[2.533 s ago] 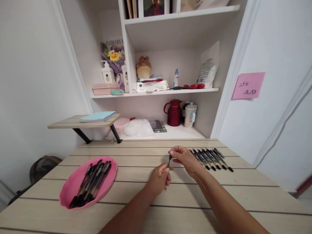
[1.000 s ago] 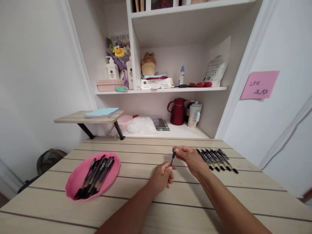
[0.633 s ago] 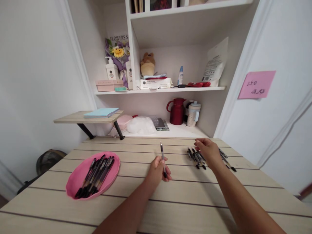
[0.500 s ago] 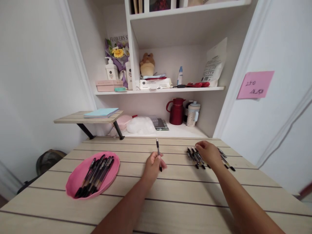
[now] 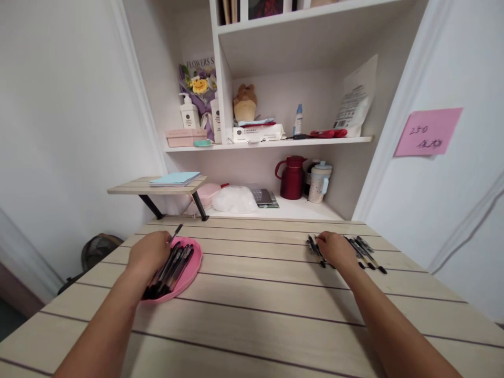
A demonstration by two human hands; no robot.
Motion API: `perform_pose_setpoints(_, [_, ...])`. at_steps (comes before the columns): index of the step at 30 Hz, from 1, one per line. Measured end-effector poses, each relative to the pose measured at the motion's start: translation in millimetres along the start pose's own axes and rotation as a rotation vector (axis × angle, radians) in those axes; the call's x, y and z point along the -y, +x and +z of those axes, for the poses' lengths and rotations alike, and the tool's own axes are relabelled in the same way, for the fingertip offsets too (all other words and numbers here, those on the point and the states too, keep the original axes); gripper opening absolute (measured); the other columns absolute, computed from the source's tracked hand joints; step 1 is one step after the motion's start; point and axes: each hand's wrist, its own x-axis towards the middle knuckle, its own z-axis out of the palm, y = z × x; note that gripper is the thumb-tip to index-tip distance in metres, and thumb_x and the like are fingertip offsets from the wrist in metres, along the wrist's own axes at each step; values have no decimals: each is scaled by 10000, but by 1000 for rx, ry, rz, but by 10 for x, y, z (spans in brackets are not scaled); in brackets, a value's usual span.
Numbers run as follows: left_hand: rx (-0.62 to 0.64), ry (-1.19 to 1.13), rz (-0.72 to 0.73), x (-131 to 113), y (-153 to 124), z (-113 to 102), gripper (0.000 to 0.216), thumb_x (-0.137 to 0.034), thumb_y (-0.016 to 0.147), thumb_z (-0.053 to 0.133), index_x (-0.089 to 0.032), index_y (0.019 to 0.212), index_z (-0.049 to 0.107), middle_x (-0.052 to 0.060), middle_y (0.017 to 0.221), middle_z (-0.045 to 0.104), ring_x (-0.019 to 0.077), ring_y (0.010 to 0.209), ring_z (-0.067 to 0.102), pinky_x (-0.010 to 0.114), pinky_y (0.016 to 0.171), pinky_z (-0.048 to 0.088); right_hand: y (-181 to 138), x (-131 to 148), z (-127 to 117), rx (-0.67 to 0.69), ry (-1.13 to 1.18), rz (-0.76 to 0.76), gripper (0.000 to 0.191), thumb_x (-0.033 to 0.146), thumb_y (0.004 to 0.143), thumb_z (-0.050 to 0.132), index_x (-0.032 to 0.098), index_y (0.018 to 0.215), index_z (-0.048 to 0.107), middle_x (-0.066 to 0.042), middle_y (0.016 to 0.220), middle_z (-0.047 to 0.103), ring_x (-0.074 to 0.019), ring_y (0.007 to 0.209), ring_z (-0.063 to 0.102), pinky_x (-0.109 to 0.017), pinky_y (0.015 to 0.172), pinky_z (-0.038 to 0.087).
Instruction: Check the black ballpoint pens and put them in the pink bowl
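Note:
On the left, my left hand (image 5: 150,254) is closed around a pen (image 5: 177,231), whose dark end sticks out past the fingers. The hand is over the left side of a pink plate (image 5: 196,270) with a wavy rim. Several black pens (image 5: 177,268) lie side by side in that plate, partly covered by my hand. At the right, my right hand (image 5: 337,250) is down at a row of loose pens (image 5: 366,252) on the table, its fingertips pinched together on one of them. Some pens (image 5: 315,249) lie just left of these fingers, others to the right.
The slatted wooden table (image 5: 252,294) reaches back to a white shelf unit (image 5: 275,214). A small raised stand (image 5: 129,186) with blue paper (image 5: 175,178) is at the back left. A red jug (image 5: 292,178), a pale cup (image 5: 319,182) and a plastic bag (image 5: 234,199) stand behind.
My left hand has carried its pen leftward from the table's middle to above the pink plate. My right hand stays among the loose pens. The view has shifted slightly.

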Motion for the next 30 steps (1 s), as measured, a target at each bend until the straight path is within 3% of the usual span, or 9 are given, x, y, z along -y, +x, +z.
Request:
perform_pose_setpoints(3, [46, -27, -60, 152, -35, 173, 200, -241, 712, 429, -172, 738, 615, 120, 805, 653, 251, 772, 588, 271, 567, 343, -10, 17, 60, 27, -32, 3, 291, 338, 792, 407, 199, 774, 661, -127, 792, 676, -242, 765, 623, -296, 594, 391])
perform_pose_setpoints(7, [125, -466, 77, -124, -219, 281, 163, -256, 735, 426, -182, 761, 569, 29, 681, 603, 166, 648, 552, 248, 575, 365, -60, 104, 225, 29, -120, -104, 264, 299, 801, 423, 162, 822, 647, -161, 896, 656, -249, 815, 619, -310, 636, 407])
perform_pose_setpoints(11, [467, -1246, 206, -663, -454, 290, 162, -254, 711, 511, -176, 850, 537, 4, 769, 550, 119, 662, 555, 246, 613, 418, -144, 221, 367, 53, -141, -193, 241, 139, 776, 420, 128, 900, 626, -170, 917, 651, -245, 818, 620, -309, 654, 406])
perform_pose_setpoints(13, [662, -1446, 247, -881, -515, 317, 181, -260, 695, 563, -169, 849, 540, 8, 770, 531, 121, 669, 568, 268, 622, 439, -169, 266, 382, 57, -153, -224, 270, 86, 758, 399, 112, 902, 626, -176, 899, 652, -246, 797, 624, -313, 648, 406])
perform_pose_setpoints(16, [819, -1592, 271, -1083, -520, 435, 228, -278, 681, 618, -164, 868, 555, 8, 753, 521, 120, 655, 576, 293, 630, 458, -143, 285, 320, 53, -161, -242, 286, 84, 748, 393, 128, 870, 648, -171, 892, 655, -244, 787, 626, -309, 644, 406])
perform_pose_setpoints(22, [1028, -1816, 202, -1267, -487, 871, 238, -285, 724, 604, -183, 928, 537, 2, 737, 539, 143, 691, 599, 335, 658, 479, 21, 239, 128, -4, -54, -81, 304, 195, 798, 378, 212, 969, 629, -121, 901, 673, -232, 828, 624, -306, 688, 414])
perform_pose_setpoints(27, [1084, -1878, 129, -1319, -551, 1060, 245, -274, 717, 617, -173, 922, 528, -2, 708, 543, 142, 652, 594, 317, 623, 476, 0, 404, 258, 91, -51, -58, 287, 289, 824, 392, 141, 932, 613, -180, 918, 648, -272, 902, 603, -357, 736, 417])
perform_pose_setpoints(30, [1082, -1888, 117, -1311, -583, 1079, 235, -264, 723, 612, -171, 919, 522, -4, 707, 540, 134, 634, 586, 317, 625, 473, -62, 513, 376, 106, 4, -72, 248, 251, 802, 435, 106, 917, 601, -204, 944, 626, -284, 928, 591, -376, 763, 406])
